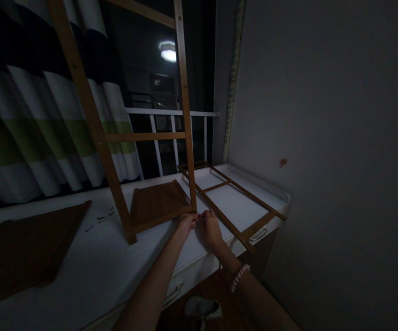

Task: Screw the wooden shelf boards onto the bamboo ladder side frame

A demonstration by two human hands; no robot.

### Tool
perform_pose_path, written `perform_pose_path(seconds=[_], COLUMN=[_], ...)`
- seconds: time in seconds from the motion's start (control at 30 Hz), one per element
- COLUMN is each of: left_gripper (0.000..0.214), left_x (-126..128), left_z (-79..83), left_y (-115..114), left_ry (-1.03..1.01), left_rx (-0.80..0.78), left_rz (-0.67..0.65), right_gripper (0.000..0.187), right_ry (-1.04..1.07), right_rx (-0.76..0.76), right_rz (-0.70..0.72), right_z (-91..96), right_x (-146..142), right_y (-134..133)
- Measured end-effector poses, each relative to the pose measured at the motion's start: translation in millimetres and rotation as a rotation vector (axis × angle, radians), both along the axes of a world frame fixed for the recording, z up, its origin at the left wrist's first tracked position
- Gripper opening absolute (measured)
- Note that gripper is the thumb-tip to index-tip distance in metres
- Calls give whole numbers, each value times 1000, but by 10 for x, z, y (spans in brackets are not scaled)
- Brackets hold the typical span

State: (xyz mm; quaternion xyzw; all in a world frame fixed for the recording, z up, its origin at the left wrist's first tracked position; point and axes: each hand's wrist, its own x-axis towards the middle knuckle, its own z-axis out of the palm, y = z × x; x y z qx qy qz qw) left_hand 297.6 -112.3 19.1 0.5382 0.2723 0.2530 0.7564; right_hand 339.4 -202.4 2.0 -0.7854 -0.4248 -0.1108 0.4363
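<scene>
An upright wooden ladder-shaped frame stands on the white cabinet top, and a brown shelf board lies flat at its foot. At the frame's lower right corner my left hand is closed, its fingers gripping the wood. Close beside it, my right hand is closed in a pinch near the same corner. Whatever is between its fingers is too small and dark to make out. A second wooden frame lies flat to the right of my hands.
Another brown board lies at the left. Several small hardware pieces are scattered near the upright frame. Behind are a striped curtain, a dark window and a white railing. A grey wall bounds the right side.
</scene>
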Motion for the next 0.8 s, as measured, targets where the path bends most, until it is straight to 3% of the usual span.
perform_pose_path(seconds=[0.2,0.37,0.5,0.6,0.7,0.8], left_gripper=[17,17,14,11,11,12], left_x=[0,-27,-57,-61,-44,-29], left_z=[-35,-41,-24,-24,-40,-58], left_y=[-17,-9,9,25,36,42], left_ry=[-27,-56,-47,-32,-19,-6], left_rx=[25,39,46,54,64,77], left_rz=[52,-9,-79,-114,-118,-94], right_gripper=[17,11,3,18,16,6], right_ry=[-50,117,447,666,702,569], right_rx=[-168,22,254,412,449,370], right_rz=[-85,47,179,308,420,385], right_z=[66,38,11,-1,-5,-3], right_x=[-71,13,78,99,103,73], right_y=[-3,4,35,64,69,40])
